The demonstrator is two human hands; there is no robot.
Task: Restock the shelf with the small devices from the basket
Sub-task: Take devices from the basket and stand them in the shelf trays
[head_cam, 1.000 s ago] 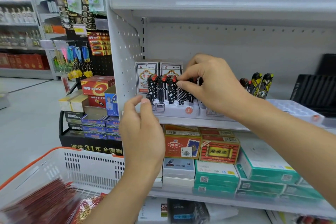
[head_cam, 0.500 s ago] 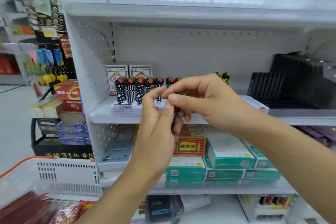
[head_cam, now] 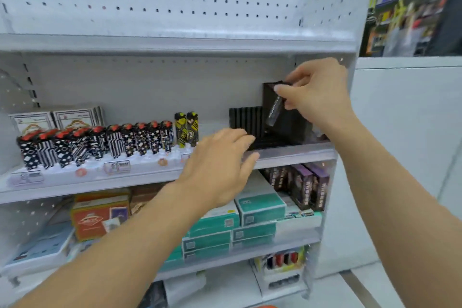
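Note:
A row of small black-and-white patterned devices with red caps (head_cam: 100,144) stands in a white display tray (head_cam: 140,164) on the middle shelf (head_cam: 295,155), with two yellow-and-black ones (head_cam: 186,129) at its right end. At the shelf's right end stands a black ribbed display box (head_cam: 246,120). My right hand (head_cam: 317,94) pinches a slim dark device (head_cam: 273,110) with white lettering, held upright against the box's raised black lid (head_cam: 290,117). My left hand (head_cam: 220,165) reaches toward the box's front, fingers extended and holding nothing. The basket is almost out of view.
Teal and white boxes (head_cam: 260,207), an orange box (head_cam: 100,217) and dark purple packs (head_cam: 300,187) fill the shelf below. More lighters (head_cam: 282,260) sit on the bottom shelf. A perforated back panel (head_cam: 150,5) and upper shelf lie above. A white counter wall (head_cam: 405,132) stands to the right.
The view swung right along the shelf. My right hand carried a dark device from in front of the patterned row to the black box. My left hand let go and reached right.

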